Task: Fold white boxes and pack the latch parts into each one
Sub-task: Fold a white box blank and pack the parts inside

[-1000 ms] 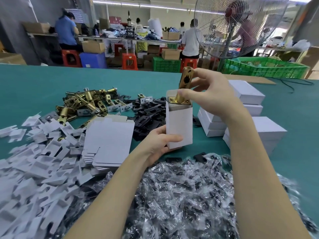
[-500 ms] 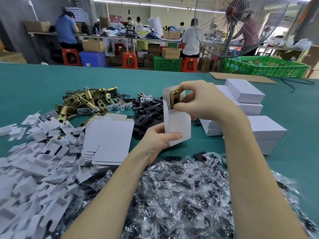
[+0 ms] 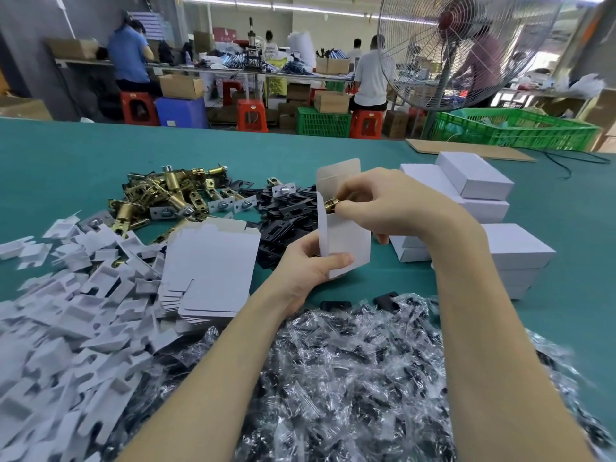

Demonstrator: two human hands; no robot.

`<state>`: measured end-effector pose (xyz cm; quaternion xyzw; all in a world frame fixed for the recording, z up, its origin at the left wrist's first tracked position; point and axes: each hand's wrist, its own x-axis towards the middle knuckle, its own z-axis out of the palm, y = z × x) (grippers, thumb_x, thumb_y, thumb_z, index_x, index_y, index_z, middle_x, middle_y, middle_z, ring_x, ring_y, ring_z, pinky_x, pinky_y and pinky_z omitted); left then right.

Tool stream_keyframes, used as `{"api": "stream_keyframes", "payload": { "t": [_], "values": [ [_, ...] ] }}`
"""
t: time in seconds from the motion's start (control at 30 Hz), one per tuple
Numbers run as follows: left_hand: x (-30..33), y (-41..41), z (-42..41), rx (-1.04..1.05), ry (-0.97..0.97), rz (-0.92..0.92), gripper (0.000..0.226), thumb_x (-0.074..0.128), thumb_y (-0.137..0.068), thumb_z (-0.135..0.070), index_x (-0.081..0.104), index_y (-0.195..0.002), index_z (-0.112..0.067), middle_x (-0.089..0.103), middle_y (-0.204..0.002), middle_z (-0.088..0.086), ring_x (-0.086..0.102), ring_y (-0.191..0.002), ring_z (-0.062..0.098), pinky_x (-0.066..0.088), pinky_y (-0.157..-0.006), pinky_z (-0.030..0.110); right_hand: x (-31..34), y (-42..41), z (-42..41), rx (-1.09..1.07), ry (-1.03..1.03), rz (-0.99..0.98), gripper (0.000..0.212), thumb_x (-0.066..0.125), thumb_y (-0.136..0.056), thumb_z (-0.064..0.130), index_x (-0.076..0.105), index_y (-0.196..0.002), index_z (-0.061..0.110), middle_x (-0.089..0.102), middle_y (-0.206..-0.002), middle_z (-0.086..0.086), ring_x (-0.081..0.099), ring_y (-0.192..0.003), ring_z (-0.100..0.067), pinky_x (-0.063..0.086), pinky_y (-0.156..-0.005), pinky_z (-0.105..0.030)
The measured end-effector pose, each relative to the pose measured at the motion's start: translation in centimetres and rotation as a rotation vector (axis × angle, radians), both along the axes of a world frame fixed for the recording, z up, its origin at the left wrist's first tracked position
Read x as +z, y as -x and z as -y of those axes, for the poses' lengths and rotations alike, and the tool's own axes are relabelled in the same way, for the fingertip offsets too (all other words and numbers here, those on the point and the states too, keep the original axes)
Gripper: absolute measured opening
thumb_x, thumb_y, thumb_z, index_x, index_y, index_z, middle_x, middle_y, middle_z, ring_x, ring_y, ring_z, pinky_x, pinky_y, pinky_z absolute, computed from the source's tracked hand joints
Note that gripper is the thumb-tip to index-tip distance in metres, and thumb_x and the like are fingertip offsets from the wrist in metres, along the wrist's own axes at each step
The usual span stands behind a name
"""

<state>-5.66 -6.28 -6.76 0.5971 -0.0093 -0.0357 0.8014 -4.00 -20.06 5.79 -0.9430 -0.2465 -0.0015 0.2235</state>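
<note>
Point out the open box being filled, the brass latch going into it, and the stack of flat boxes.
open box (image 3: 348,243), head view, front wall.
brass latch (image 3: 331,205), head view, exposed end at the box mouth.
stack of flat boxes (image 3: 213,265), head view, top sheet.

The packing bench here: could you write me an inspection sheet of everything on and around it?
Surface: teal table, crowded at the near side.
Job's things: open white box held upright; brass latch almost fully inside; closed boxes stacked at right; flat blanks; spare latches.
Clutter: white inserts, black plates, bagged parts.
Grippers: left hand grips the box; right hand pinches the latch.
Cables: black cable at far right.
Surroundings: fan, green crate, workers behind.
</note>
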Motion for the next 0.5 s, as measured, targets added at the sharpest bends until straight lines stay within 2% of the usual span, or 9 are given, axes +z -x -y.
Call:
{"api": "stream_keyframes", "payload": {
  "t": [0.07,0.13,0.27,0.4,0.5],
  "values": [
    [0.04,0.07,0.03,0.007,0.005,-0.009,0.035,0.075,-0.085,0.006,0.069,-0.117,-0.007,0.072,-0.121,0.015,0.067,-0.116,0.034,0.062,-0.086,0.038,0.05,0.07,0.07,0.013,-0.03,-0.005,0.016,0.053,-0.095,0.027,0.069,-0.094,0.029,0.069,-0.09,0.017,0.065,-0.045,-0.01,0.055,-0.061,-0.032],
    [0.05,0.06,0.02,0.009,-0.006,-0.008,0.032,0.075,-0.085,0.006,0.07,-0.114,-0.008,0.073,-0.119,0.015,0.068,-0.114,0.034,0.063,-0.082,0.036,0.17,0.14,0.17,0.031,-0.093,-0.009,0.018,0.053,-0.093,0.022,0.069,-0.096,0.03,0.073,-0.098,0.016,0.069,-0.049,-0.011,0.051,-0.062,-0.029],
    [0.13,0.1,-0.02,-0.003,-0.001,-0.012,0.031,0.074,-0.086,0.007,0.07,-0.114,-0.006,0.072,-0.12,0.017,0.069,-0.113,0.034,0.063,-0.083,0.038,0.24,0.16,0.53,0.02,-0.18,0.033,0.018,0.055,-0.092,0.018,0.068,-0.094,0.029,0.074,-0.092,0.016,0.072,-0.055,-0.01,0.047,-0.058,-0.014],
    [0.1,-0.01,-0.09,-0.017,0.03,-0.022,0.029,0.074,-0.085,0.007,0.07,-0.11,-0.007,0.074,-0.115,0.014,0.072,-0.105,0.029,0.063,-0.081,0.037,0.14,0.03,0.94,-0.015,-0.243,0.066,0.015,0.057,-0.091,0.018,0.07,-0.091,0.026,0.076,-0.087,0.012,0.073,-0.058,-0.009,0.058,-0.067,-0.029],
    [-0.11,-0.17,-0.19,-0.04,0.056,-0.046,0.03,0.073,-0.086,0.007,0.07,-0.111,-0.009,0.076,-0.105,0.007,0.075,-0.093,0.021,0.063,-0.078,0.035,0.26,-0.16,1.04,-0.035,-0.307,0.089,0.015,0.058,-0.092,0.019,0.071,-0.091,0.026,0.077,-0.085,0.012,0.073,-0.06,-0.011,0.055,-0.062,-0.025]
  ]
}}
